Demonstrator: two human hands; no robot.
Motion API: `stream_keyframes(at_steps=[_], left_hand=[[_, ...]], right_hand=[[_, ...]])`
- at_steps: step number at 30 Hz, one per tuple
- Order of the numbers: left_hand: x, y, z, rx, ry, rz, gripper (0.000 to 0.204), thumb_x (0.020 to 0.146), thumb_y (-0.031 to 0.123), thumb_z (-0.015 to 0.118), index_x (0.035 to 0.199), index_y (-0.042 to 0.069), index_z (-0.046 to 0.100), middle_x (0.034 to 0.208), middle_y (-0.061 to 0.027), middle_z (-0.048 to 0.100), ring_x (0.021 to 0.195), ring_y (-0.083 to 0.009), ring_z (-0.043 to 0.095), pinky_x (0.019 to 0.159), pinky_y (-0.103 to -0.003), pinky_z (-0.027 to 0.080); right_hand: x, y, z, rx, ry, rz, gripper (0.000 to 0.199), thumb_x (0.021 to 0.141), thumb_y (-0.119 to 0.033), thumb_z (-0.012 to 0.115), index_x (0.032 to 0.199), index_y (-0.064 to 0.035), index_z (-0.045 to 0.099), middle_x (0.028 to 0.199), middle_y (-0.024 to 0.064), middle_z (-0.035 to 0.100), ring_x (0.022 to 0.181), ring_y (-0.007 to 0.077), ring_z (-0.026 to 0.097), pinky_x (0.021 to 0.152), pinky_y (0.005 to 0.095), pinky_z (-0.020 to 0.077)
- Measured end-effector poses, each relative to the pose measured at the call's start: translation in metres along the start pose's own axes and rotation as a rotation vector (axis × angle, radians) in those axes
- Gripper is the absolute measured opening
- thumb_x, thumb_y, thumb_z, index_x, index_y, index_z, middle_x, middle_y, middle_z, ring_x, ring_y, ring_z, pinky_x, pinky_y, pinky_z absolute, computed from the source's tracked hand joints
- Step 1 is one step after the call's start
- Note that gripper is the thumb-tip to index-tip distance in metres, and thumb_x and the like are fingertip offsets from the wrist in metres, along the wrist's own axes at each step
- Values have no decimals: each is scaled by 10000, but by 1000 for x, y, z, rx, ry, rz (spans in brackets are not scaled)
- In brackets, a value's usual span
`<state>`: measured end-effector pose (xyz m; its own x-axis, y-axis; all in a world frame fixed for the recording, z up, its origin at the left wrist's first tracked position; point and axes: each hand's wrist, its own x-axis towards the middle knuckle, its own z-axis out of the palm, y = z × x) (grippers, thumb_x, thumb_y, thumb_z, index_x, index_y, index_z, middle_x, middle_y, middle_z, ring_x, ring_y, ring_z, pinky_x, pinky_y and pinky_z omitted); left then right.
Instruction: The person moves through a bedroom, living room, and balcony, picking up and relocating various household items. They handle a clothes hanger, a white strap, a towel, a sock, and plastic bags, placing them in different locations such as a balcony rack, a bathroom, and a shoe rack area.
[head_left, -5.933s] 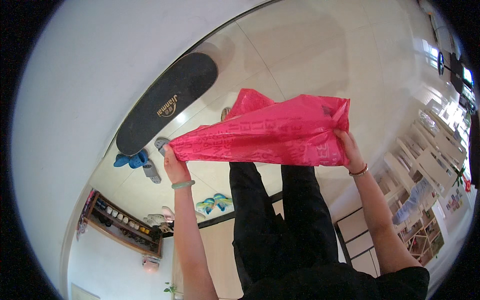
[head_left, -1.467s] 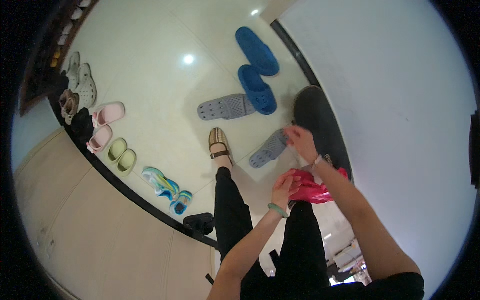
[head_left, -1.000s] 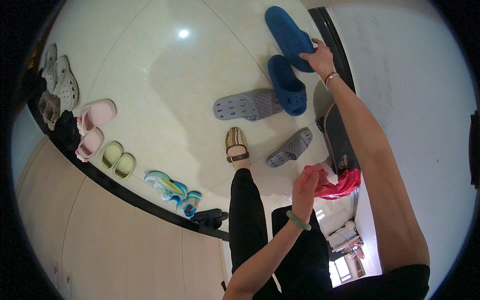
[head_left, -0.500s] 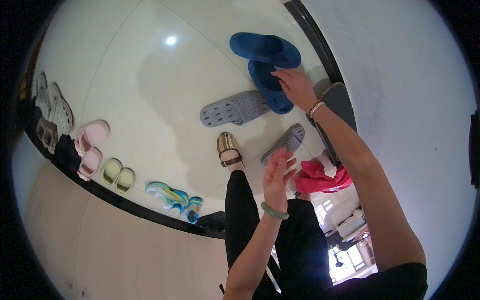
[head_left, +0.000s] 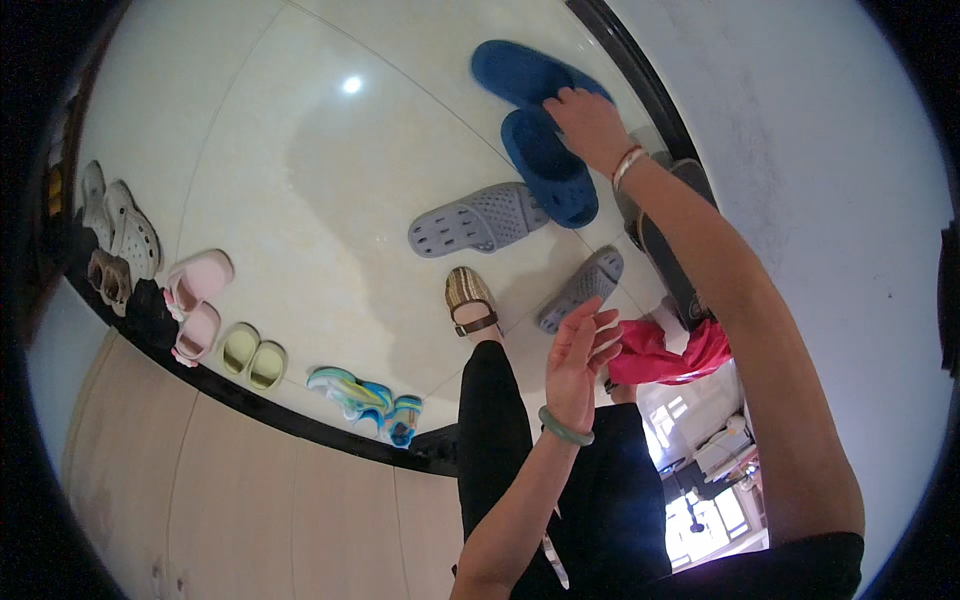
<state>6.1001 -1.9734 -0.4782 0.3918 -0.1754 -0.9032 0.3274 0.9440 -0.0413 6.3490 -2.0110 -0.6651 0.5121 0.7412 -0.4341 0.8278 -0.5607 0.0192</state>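
Two dark blue clogs lie one beyond the other on the pale tiled floor. My right hand (head_left: 588, 125) has its fingers closed at the near side of the far blue clog (head_left: 520, 72), hiding part of it. Just below that hand is the near blue clog (head_left: 550, 172), whose side touches or overlaps the end of a grey slipper (head_left: 478, 222). My left hand (head_left: 577, 365), with a green bangle at the wrist, hovers with loosely bent fingers apart and holds nothing. Under its fingertips lies a second grey slipper (head_left: 582, 290).
A skateboard (head_left: 665, 262) leans along the right wall, near a crumpled red bag (head_left: 668, 352). Along the left cabinet stand white clogs (head_left: 135, 240), pink slippers (head_left: 200, 285), green slippers (head_left: 254, 358) and bright blue-yellow shoes (head_left: 350, 392). My striped shoe (head_left: 470, 300) is on the floor.
My right hand has moved away from the near blue clog to the far one, which has shifted slightly farther off. My left hand stays raised. The view has shifted a little.
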Motion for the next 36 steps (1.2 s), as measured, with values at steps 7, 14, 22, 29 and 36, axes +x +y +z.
stream_keyframes(at_steps=[7, 14, 22, 29, 36], left_hand=[[-2, 1, -2, -42, -18, -7, 339, 1013, 261, 495, 1312, 104, 527, 1224, -81, 612, 1078, -181, 593, 932, -339, 466], [-7, 7, -4, -64, -20, -17, 365, 1009, 270, 501, 1333, 102, 510, 1221, -80, 614, 1080, -180, 593, 928, -334, 469], [-8, 7, -7, -45, 10, 0, 363, 1011, 277, 494, 1332, 109, 509, 1215, -70, 614, 1071, -171, 590, 919, -331, 466], [-15, -12, -10, -41, 42, 65, 356, 996, 264, 518, 1315, 105, 522, 1206, -73, 612, 1043, -166, 592, 901, -326, 476], [-15, -56, -8, -17, 21, 67, 365, 992, 257, 524, 1320, 95, 511, 1206, -82, 602, 1055, -172, 584, 922, -333, 463]], right_hand=[[-53, -6, 16, 33, -104, 205, 331, 864, -88, 586, 1189, -146, 594, 891, 119, 622, 825, 261, 675, 598, 323, 558], [-83, -11, 30, 383, -233, 259, 491, 789, -6, 645, 1259, -123, 564, 1272, 214, 470, 1011, 378, 624, 827, 452, 554], [-82, -9, 29, 299, -294, 121, 273, 810, -30, 623, 1078, -52, 670, 1249, 228, 469, 1070, 360, 592, 886, 423, 537], [-108, -16, -62, 60, -146, -180, 187, 797, -59, 612, 955, -36, 709, 1178, 177, 513, 1048, 273, 555, 875, 362, 490], [-203, 15, -94, -89, -260, -291, 146, 799, -109, 629, 895, -70, 732, 1196, 136, 532, 1071, 240, 518, 918, 350, 431]])
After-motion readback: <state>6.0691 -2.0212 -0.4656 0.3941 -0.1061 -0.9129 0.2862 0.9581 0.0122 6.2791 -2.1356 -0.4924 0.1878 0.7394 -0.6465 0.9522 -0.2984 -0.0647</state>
